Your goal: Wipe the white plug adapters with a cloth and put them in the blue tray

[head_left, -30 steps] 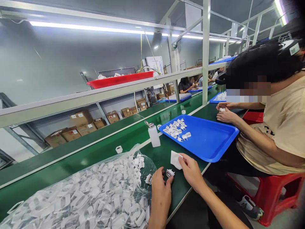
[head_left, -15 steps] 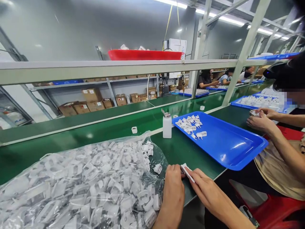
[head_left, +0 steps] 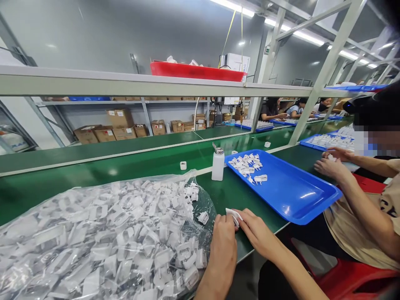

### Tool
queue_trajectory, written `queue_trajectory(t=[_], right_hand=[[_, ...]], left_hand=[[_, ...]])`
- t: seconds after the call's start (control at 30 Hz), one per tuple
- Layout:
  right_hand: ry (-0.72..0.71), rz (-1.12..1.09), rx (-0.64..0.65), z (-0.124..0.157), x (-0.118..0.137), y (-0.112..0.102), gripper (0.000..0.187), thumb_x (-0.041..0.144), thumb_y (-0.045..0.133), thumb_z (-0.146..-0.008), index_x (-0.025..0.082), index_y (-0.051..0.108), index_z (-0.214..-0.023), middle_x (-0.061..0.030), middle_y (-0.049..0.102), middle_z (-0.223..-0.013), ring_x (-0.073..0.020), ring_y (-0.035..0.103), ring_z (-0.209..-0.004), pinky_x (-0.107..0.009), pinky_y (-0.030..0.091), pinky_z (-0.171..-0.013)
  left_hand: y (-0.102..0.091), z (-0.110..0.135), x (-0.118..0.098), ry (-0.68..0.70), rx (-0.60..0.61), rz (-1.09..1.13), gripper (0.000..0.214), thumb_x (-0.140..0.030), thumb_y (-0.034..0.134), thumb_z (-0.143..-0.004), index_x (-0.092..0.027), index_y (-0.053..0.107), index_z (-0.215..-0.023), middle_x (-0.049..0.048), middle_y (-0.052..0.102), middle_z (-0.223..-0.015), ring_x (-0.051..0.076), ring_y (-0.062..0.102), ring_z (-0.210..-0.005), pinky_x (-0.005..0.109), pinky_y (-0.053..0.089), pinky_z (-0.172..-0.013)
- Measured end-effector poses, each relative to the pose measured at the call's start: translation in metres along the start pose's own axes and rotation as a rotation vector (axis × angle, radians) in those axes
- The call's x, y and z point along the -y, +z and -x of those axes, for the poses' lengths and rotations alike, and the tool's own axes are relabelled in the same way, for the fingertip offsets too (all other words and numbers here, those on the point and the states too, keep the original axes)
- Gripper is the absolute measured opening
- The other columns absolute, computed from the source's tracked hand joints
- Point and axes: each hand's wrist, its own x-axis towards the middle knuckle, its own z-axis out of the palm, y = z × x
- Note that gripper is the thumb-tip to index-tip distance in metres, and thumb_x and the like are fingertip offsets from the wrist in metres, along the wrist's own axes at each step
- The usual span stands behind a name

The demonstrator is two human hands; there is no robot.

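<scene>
Between both grips: plug piece (head_left: 236,223), largely hidden by fingers, with white cloth (head_left: 230,213) against it, above the green surface (head_left: 262,204).
Left grip (head_left: 223,241): fingers curled together, clamped on the plug piece.
Right grip (head_left: 255,231): clamped on the white cloth, fingers and thumb together.
Bag (head_left: 206,201): left of the grips, clear, spread wide, heaped with white plugs (head_left: 134,221).
Bottle (head_left: 218,165): beyond the grips, white, upright, metal lid tipped up.
Blue tray (head_left: 290,185): beyond and right of the grips, small group of plugs at its far left end.
Co-worker (head_left: 359,229): well right of the grips, seated, both hands on a small white piece (head_left: 330,158).
</scene>
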Motion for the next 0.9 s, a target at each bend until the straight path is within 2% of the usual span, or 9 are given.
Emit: queue_trajectory(t=[0.23,0.33,0.43,0.5,0.6,0.67,0.77,0.83,0.9], right_hand=[[0.009,0.001,-0.06,0.029,0.007,0.015,0.047,0.034,0.028,-0.107,0.024,0.052,-0.146,-0.0113,0.06,-0.104,-0.0256,0.062,-0.093,-0.042,0.051,-0.086],[0.013,-0.006,-0.073,0.044,0.013,0.017,0.046,0.035,0.033,-0.105,0.024,0.058,-0.141,-0.0118,0.063,-0.102,-0.0278,0.061,-0.095,-0.044,0.049,-0.089],[0.08,-0.042,-0.136,0.053,0.015,0.003,0.038,0.038,0.041,-0.102,0.028,0.071,-0.122,-0.006,0.065,-0.091,-0.024,0.063,-0.084,-0.036,0.049,-0.08],[0.197,-0.06,-0.255,0.056,0.012,-0.015,0.036,0.042,0.043,-0.1,0.025,0.075,-0.101,-0.0043,0.065,-0.082,-0.0228,0.062,-0.076,-0.033,0.046,-0.071],[0.408,-0.086,-0.452,0.062,0.005,-0.041,0.039,0.046,0.048,-0.093,0.022,0.067,-0.068,-0.0023,0.059,-0.062,-0.0209,0.054,-0.06,-0.03,0.035,-0.056],[0.502,-0.118,-0.55,0.065,0.006,-0.051,0.039,0.046,0.051,-0.089,0.022,0.062,-0.06,-0.001,0.055,-0.055,-0.0197,0.05,-0.055,-0.029,0.03,-0.051],[0.548,-0.188,-0.696,0.064,0.025,-0.045,0.039,0.05,0.05,-0.088,0.021,0.07,-0.071,-0.0034,0.066,-0.066,-0.023,0.058,-0.064,-0.029,0.039,-0.055],[0.525,-0.25,-0.77,0.06,0.046,-0.03,0.046,0.057,0.047,-0.09,0.02,0.075,-0.088,-0.006,0.072,-0.078,-0.0258,0.063,-0.073,-0.03,0.046,-0.063],[0.476,-0.33,-0.797,0.056,0.072,-0.013,0.055,0.064,0.045,-0.09,0.02,0.078,-0.097,-0.0065,0.072,-0.075,-0.0243,0.062,-0.066,-0.03,0.048,-0.059]], left_hand=[[-0.003,0.002,-0.005,0.003,-0.013,-0.009,0.04,0.006,0.035,-0.086,-0.018,0.067,-0.086,0.0097,0.07,-0.092,0.025,0.062,-0.092,0.036,0.047,-0.085],[-0.008,0.0,-0.005,-0.029,-0.005,-0.001,0.034,0.003,0.039,-0.088,-0.017,0.067,-0.087,0.0109,0.07,-0.094,0.025,0.062,-0.095,0.034,0.046,-0.083],[-0.017,-0.004,-0.007,-0.064,0.032,0.012,0.024,-0.002,0.051,-0.088,-0.016,0.07,-0.088,0.011,0.073,-0.092,0.024,0.066,-0.091,0.032,0.045,-0.08],[-0.023,-0.008,-0.009,-0.095,0.063,0.03,0.012,-0.007,0.066,-0.082,-0.015,0.072,-0.088,0.0105,0.074,-0.089,0.023,0.068,-0.084,0.031,0.045,-0.075],[-0.029,-0.015,-0.013,-0.138,0.049,0.07,0.018,-0.013,0.078,-0.074,-0.012,0.074,-0.092,0.0143,0.076,-0.094,0.026,0.069,-0.087,0.033,0.047,-0.076],[-0.03,-0.02,-0.015,-0.151,0.015,0.123,0.017,-0.011,0.077,-0.073,-0.011,0.076,-0.09,0.0162,0.076,-0.094,0.028,0.07,-0.091,0.036,0.048,-0.081],[-0.026,-0.022,-0.022,-0.155,-0.063,0.273,0.018,-0.008,0.071,-0.077,-0.008,0.077,-0.094,0.0153,0.077,-0.09,0.027,0.073,-0.087,0.036,0.053,-0.082],[-0.022,-0.015,-0.029,-0.142,-0.152,0.403,0.029,-0.02,0.063,-0.089,-0.009,0.073,-0.114,0.0147,0.078,-0.101,0.024,0.074,-0.09,0.034,0.057,-0.082],[-0.019,-0.002,-0.037,-0.138,-0.275,0.661,0.039,-0.033,0.061,-0.093,-0.012,0.069,-0.126,0.0136,0.078,-0.112,0.023,0.075,-0.098,0.033,0.059,-0.086]])
